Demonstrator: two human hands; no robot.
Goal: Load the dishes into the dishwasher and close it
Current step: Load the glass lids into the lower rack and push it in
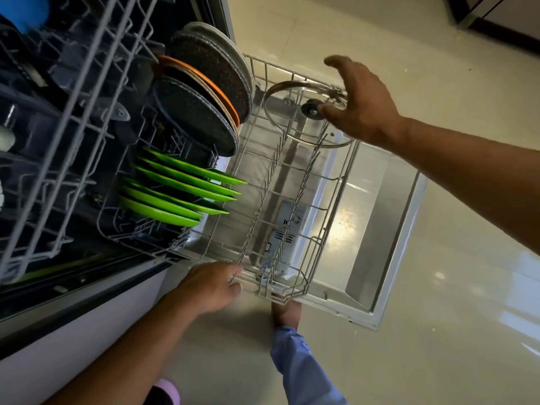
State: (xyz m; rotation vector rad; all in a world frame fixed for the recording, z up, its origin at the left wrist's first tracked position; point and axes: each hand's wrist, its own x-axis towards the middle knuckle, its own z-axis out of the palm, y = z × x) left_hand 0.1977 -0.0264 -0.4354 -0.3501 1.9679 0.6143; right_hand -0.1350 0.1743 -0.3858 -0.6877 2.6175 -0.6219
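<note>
Glossy green plastic plates (181, 194), speckled matt pans (204, 83), a clear glass lid (292, 118) with a metal rim, coated wire rack (292, 200), shiny tiled floor (438, 317).

The upper rack (73, 92) and a blue item (24, 10) are cut off at the top-left edge, while the left hand (209, 287) hides its own fingertips behind the lower rack (295, 182) wires.
</note>
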